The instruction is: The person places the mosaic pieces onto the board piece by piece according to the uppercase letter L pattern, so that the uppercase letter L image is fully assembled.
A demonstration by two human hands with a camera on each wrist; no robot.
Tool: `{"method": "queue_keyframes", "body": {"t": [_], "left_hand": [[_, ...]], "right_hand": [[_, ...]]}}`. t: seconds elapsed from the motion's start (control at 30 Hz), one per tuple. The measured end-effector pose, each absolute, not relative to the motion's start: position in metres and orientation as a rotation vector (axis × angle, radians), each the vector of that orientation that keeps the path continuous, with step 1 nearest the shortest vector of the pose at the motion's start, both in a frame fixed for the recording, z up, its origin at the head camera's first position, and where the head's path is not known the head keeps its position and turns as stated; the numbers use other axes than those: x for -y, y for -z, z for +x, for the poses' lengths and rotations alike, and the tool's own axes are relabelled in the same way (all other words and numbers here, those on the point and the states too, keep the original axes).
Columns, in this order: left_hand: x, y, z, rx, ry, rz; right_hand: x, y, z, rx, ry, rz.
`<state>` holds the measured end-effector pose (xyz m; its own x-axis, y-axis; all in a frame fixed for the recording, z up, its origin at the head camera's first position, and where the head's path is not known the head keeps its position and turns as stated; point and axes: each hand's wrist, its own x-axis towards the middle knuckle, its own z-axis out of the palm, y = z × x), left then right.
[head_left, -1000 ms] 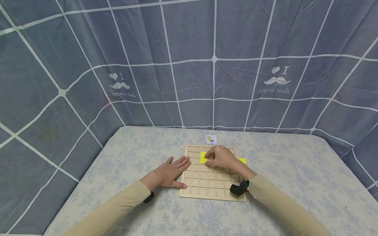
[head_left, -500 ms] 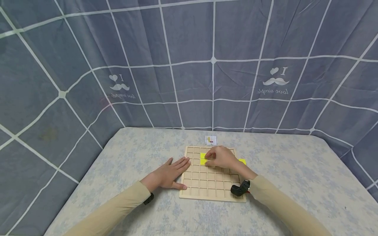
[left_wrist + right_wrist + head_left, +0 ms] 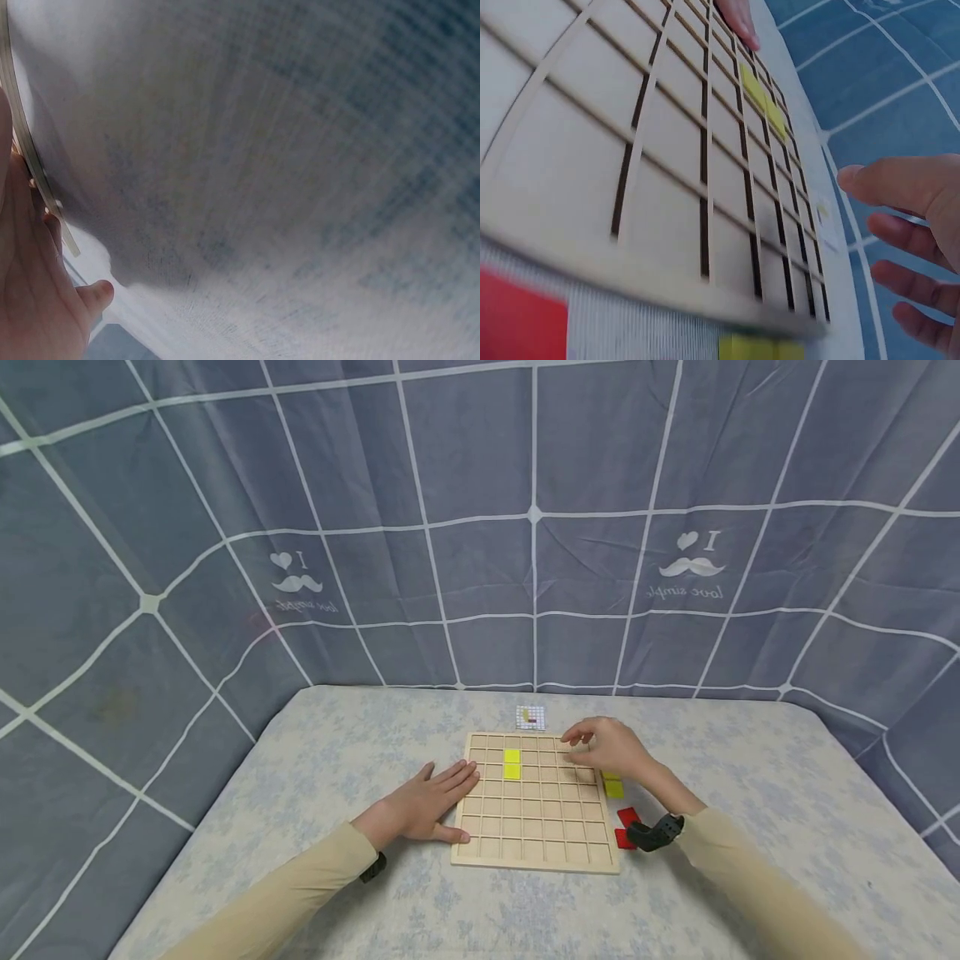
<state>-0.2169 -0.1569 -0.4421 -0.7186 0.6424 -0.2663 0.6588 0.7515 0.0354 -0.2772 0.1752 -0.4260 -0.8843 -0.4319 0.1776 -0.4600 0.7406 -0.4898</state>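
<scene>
A wooden grid board (image 3: 540, 827) lies on the table. Two yellow square tiles, a far one (image 3: 512, 756) and a near one (image 3: 512, 771), sit in adjoining cells toward its upper left. My left hand (image 3: 423, 802) rests with fingers spread on the board's left edge. Above the board's far right corner hovers my right hand (image 3: 611, 747), fingers loosely bent. The right wrist view shows a gap between thumb and fingers (image 3: 904, 232), with nothing held. Beside the right edge are more yellow tiles (image 3: 613, 788), partly covered by that hand.
Two red tiles, one farther (image 3: 627, 817) and one nearer (image 3: 623, 839), lie off the board's right side, close to the right wrist's black camera (image 3: 656, 832). A small printed grid card (image 3: 530, 718) lies behind the board. Grey checked curtains (image 3: 480, 568) surround the table (image 3: 360, 718).
My right hand has let go of the near yellow tile and moved right, toward the board's far right corner. The red tiles have come into view. My left hand stays put.
</scene>
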Motion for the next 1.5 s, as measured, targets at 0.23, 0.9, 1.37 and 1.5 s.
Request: {"method": "queue_keyframes", "body": {"t": [0.23,0.9,1.37,1.5], "left_hand": [[0.16,0.443,-0.218,-2.689,0.096,1.007],[0.163,0.444,-0.217,-2.699,0.081,1.027],[0.159,0.442,-0.217,-2.696,0.069,1.053],[0.158,0.442,-0.217,-2.696,0.067,1.051]], "right_hand": [[-0.208,0.432,-0.274,2.891,-0.759,0.655],[-0.25,0.455,-0.268,2.962,-0.806,0.609],[-0.256,0.457,-0.269,2.941,-0.755,0.742],[-0.258,0.455,-0.268,2.943,-0.744,0.768]]}}
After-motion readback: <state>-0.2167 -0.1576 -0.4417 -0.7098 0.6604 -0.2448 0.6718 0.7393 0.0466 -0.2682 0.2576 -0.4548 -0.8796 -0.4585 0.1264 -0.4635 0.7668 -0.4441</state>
